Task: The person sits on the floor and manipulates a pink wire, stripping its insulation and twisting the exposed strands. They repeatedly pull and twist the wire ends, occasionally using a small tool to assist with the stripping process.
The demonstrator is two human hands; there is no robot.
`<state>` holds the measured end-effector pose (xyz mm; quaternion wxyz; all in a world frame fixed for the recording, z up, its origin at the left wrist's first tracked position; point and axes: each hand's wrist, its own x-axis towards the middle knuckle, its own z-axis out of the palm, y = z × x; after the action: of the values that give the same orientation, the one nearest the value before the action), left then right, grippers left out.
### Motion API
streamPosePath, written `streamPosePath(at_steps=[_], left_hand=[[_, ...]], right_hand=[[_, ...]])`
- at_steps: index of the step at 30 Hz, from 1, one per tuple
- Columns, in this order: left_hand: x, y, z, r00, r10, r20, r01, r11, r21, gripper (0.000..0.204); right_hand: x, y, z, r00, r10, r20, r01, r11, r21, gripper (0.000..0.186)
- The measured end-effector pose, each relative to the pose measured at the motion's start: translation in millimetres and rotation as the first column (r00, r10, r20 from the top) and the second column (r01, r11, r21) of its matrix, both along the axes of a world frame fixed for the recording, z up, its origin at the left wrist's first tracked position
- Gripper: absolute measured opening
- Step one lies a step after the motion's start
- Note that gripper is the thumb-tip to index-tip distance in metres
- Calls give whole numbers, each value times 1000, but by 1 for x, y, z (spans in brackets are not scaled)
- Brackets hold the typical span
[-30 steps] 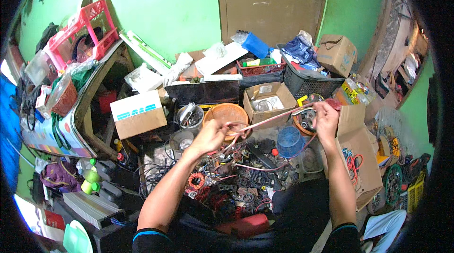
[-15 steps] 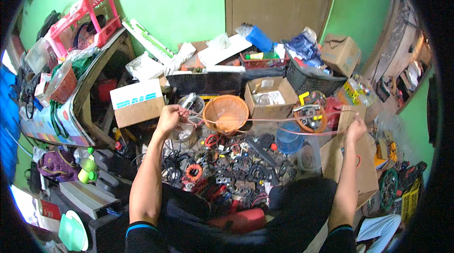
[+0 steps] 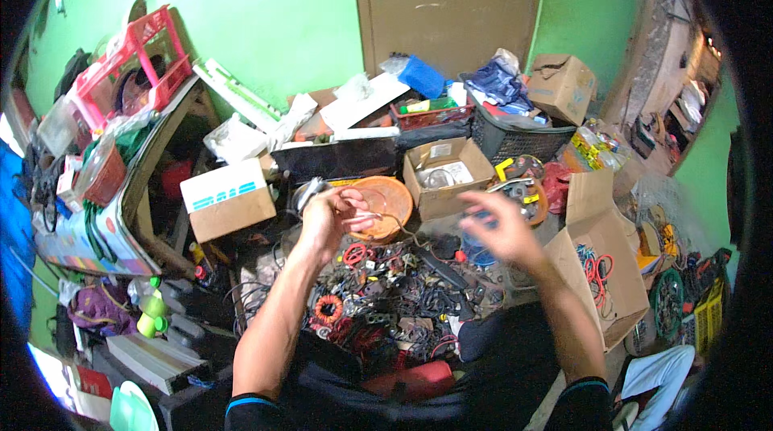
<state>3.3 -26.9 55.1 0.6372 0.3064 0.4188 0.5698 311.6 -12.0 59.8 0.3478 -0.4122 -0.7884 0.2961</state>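
**Wire point(image 3: 407, 230) goes slack**

Your left hand point(image 3: 330, 220) pinches it by the orange basin point(image 3: 396, 193), drooping right; your right hand point(image 3: 501, 227), fingers spread near the blue basket point(image 3: 477, 254), no longer stretches it, so one grip holds it.

1 downward head-worn fisheye view

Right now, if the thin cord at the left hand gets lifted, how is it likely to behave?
The cord is probably floppy, as it bends in a loose curve away from the left hand. It looks thin, so it is likely light. It may also snag, since it trails over the cluttered heap of parts.
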Motion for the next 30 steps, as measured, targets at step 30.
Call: streamPosePath(at_steps=[30], left_hand=[[143,-3,2,703,-67,-708,506,746,432,11]], right_hand=[[23,-11,-25,849,-119,-515,38,985,-165,12]])
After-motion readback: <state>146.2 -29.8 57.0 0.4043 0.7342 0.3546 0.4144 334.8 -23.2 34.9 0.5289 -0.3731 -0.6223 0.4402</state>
